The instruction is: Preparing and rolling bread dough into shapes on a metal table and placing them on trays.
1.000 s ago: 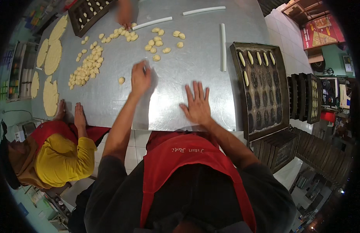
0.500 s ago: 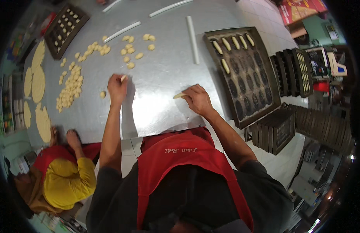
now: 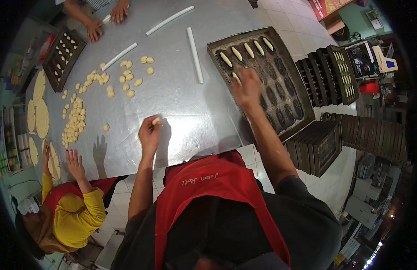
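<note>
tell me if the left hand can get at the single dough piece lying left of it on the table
Probably yes. The left hand already pinches one dough piece, but the loose dough piece lies on bare steel table with nothing between them.

A small pale dough piece [image 3: 156,121] sits pinched above the steel table; another elongated dough piece [image 3: 236,78] lies on the dark baking tray [image 3: 295,76].

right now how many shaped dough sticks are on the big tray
5: four in a row along the far edge of the tray, from to, and one at the right hand. The hand may hide more.
</note>
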Demonstrator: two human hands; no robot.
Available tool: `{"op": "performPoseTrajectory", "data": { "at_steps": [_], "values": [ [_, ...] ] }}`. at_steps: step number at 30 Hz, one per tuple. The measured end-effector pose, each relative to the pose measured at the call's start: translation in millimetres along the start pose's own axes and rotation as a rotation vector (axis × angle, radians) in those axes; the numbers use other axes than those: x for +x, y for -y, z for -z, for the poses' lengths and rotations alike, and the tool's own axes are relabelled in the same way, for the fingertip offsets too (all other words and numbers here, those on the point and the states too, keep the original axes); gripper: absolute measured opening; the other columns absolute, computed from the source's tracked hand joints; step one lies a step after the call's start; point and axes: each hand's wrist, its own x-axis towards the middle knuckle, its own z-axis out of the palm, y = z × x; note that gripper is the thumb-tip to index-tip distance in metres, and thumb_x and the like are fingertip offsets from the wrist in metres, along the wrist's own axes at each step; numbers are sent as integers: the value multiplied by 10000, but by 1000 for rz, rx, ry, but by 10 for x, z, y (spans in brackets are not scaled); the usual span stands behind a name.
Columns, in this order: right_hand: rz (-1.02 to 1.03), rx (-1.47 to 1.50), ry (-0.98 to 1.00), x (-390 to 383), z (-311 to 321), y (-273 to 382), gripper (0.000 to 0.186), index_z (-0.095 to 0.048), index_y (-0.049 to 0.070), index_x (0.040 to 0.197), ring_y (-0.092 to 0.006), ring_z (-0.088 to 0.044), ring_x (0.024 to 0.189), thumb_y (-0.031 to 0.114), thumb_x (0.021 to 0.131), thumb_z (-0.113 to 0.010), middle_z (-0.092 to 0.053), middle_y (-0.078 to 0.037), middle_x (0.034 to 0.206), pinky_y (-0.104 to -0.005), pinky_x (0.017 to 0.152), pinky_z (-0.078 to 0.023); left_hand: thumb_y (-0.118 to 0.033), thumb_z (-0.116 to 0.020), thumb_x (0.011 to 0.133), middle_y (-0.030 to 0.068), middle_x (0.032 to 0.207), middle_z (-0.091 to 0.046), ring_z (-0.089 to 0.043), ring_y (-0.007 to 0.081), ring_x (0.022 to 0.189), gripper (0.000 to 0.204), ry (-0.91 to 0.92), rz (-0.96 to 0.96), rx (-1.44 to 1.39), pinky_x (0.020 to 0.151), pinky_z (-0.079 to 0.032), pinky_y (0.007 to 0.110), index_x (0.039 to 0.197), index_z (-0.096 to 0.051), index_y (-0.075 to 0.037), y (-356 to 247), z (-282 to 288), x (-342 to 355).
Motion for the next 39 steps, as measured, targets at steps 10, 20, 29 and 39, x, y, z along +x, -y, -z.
{"op": "performPoseTrajectory", "data": {
  "at_steps": [10, 20, 29, 39],
  "values": [
    [97, -181, 277, 413, -1328, 203, 327, -675, -46, 1282, -437, -632, 1142, 120, 1001, -684, -678, -267, 1189, -509, 1021, -531, -191, -755, 995, 133, 1438, -704, -652, 342, 1254, 347, 174, -690, 718, 1045, -528, 482, 1315, -773, -57, -311, -744, -176],
    [513, 301, 395, -537, -771, 644, 470, -661, 10, 1423, -403, -632, 1204, 49, 958, -727, -696, -174, 1281, -506, 1076, -519, -309, -608, 1065, 291, 1795, -271, -252, 472, 1668, 769, -29, -565, 923, 1351, -205, 585, 1734, -344, -37, -382, -572, 630],
    [160, 262, 752, -1162, -487, 543, 257, -700, 62, 1102, -390, -604, 1144, 127, 880, -810, -668, -151, 1151, -521, 959, -471, -262, -584, 1075, 247, 1770, -365, -364, 402, 1636, 701, 248, -644, 855, 1344, -247, 554, 1693, -401, 14, -70, -406, -425],
    [631, -87, 311, -1467, -615, 708, 498, -695, 13, 1411, -328, -598, 1231, 94, 922, -644, -654, -120, 1368, -478, 1014, -465, -142, -681, 1019, 240, 1482, -592, -576, 422, 1392, 547, 205, -681, 597, 1196, -483, 466, 1514, -570, 60, -136, -618, -545]
  ]
}}
